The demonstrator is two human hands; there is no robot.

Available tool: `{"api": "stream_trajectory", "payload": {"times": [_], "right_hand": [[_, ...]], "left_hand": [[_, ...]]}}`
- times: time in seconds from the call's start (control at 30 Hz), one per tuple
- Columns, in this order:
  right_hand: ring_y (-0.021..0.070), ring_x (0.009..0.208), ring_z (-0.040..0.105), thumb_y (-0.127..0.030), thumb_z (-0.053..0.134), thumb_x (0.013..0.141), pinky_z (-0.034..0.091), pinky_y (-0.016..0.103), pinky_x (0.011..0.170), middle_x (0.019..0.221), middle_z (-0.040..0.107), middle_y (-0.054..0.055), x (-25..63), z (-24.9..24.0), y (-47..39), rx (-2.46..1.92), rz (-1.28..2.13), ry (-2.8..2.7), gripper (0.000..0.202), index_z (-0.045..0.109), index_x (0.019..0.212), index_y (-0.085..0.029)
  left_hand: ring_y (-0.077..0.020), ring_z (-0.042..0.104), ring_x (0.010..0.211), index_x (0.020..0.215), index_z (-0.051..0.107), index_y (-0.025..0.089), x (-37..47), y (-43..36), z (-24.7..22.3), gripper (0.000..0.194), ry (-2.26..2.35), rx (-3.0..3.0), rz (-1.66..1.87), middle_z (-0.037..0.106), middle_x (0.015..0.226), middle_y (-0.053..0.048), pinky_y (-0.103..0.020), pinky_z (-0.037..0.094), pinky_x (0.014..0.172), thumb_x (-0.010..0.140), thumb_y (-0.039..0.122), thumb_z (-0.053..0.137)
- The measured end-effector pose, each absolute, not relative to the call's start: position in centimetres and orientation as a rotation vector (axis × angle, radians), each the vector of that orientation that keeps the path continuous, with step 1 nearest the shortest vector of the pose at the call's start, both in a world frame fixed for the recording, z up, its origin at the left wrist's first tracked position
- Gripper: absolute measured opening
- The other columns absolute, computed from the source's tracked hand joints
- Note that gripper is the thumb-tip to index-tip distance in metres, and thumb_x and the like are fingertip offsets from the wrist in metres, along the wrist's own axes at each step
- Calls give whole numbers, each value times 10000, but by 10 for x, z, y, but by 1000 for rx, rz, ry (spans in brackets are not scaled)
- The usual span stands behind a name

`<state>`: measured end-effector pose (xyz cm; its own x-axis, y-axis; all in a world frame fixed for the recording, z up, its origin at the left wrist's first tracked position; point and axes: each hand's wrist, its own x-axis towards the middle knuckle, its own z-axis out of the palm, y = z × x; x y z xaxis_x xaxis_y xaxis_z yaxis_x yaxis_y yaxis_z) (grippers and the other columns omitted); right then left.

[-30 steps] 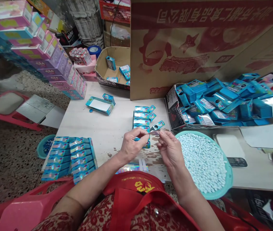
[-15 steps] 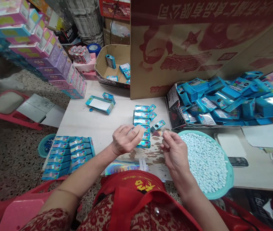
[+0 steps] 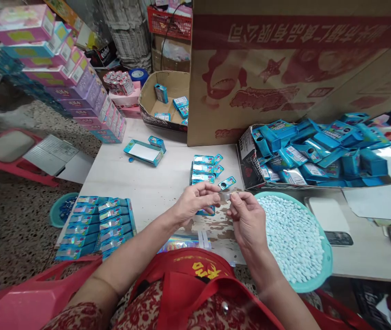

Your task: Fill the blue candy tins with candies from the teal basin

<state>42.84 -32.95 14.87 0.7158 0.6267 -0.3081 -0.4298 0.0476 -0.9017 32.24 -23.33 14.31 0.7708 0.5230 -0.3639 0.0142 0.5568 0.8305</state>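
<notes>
A small clear film piece point(image 3: 226, 196) spans the gap between my hands. My right hand point(image 3: 248, 215) pinches its right end. My left hand point(image 3: 197, 201) has its fingers closed at the film's left end, over a column of small blue boxes point(image 3: 203, 167) that it partly covers. Just beyond my hands, one loose blue box piece with a dark round hole point(image 3: 227, 183) lies on the worn table point(image 3: 168, 178). Shiny holographic sheets point(image 3: 181, 243) with white strips lie at the table's near edge.
A teal basin of pale blue candies point(image 3: 295, 243) is at the right, below a carton heaped with blue boxes point(image 3: 247, 156). Rows of blue packs point(image 3: 85, 220) stand at the left. An open blue tray point(image 3: 143, 152) sits farther back, before a large cardboard sheet point(image 3: 250, 68).
My left hand has moved right from above the boxes to the film at my right hand. The camera view has shifted slightly.
</notes>
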Motion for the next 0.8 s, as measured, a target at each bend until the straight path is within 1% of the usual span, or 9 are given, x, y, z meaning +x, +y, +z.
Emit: {"api": "stream_trajectory", "payload": {"times": [0.1, 0.23, 0.33, 0.4, 0.47, 0.53, 0.6, 0.67, 0.8], "right_hand": [[88, 605, 520, -379, 805, 605, 493, 176, 482, 694, 569, -30, 426, 141, -327, -1345, 784, -177, 292, 611, 718, -192], [163, 869, 604, -449, 751, 659, 551, 232, 572, 1017, 618, 28, 430, 131, -325, -1415, 727, -107, 346, 656, 894, -213], [183, 884, 627, -529, 703, 698, 554, 245, 553, 1103, 611, 46, 438, 128, -324, -1422, 724, -139, 488, 605, 1083, -246], [198, 867, 634, -569, 711, 667, 554, 258, 530, 1127, 608, 67, 441, 128, -323, -1414, 841, -239, 577, 590, 1125, -240], [202, 832, 631, -542, 771, 598, 552, 269, 524, 1096, 619, 70, 441, 128, -320, -1426, 948, -352, 609, 614, 1096, -227], [179, 743, 612, -490, 802, 572, 535, 263, 522, 947, 649, 47, 440, 126, -317, -1481, 959, -445, 508, 662, 970, -207], [145, 630, 559, -478, 774, 615, 494, 246, 509, 734, 631, 15, 439, 123, -311, -1561, 903, -526, 354, 671, 780, -182], [128, 558, 501, -490, 725, 662, 449, 244, 503, 599, 580, -5, 441, 118, -303, -1621, 848, -607, 329, 634, 646, -175], [139, 565, 495, -452, 646, 716, 410, 268, 575, 597, 590, -8, 450, 110, -275, -1722, 753, -808, 285, 605, 620, -188]], "left_hand": [[-81, 543, 512, 736, 613, 130, 325, -233, 143, 357, 796, 1020, 377, 610, 607, -3, -203, 457, 495, 603, 429, 757], [-75, 525, 476, 679, 614, 135, 319, -224, 141, 263, 919, 1144, 456, 603, 563, 9, -196, 443, 462, 633, 375, 711], [-81, 541, 491, 687, 633, 133, 312, -214, 141, 231, 935, 1219, 454, 605, 558, 5, -195, 451, 474, 648, 352, 695], [-82, 540, 487, 687, 638, 131, 310, -210, 142, 228, 915, 1241, 431, 605, 553, 4, -199, 456, 480, 650, 349, 694], [-80, 532, 478, 685, 638, 133, 309, -208, 142, 228, 903, 1257, 410, 604, 549, 6, -202, 456, 481, 653, 352, 693], [-79, 526, 476, 689, 642, 135, 309, -207, 142, 227, 894, 1276, 390, 607, 553, 6, -205, 457, 483, 657, 355, 689], [-82, 527, 480, 705, 652, 136, 308, -205, 139, 228, 890, 1288, 359, 611, 561, 3, -208, 457, 487, 664, 358, 679], [-82, 524, 481, 718, 661, 135, 307, -200, 135, 228, 896, 1302, 334, 614, 569, 1, -209, 453, 488, 671, 358, 664], [-82, 530, 481, 811, 662, 128, 310, -176, 123, 251, 911, 1352, 351, 622, 581, -5, -205, 446, 496, 690, 345, 631]]}}
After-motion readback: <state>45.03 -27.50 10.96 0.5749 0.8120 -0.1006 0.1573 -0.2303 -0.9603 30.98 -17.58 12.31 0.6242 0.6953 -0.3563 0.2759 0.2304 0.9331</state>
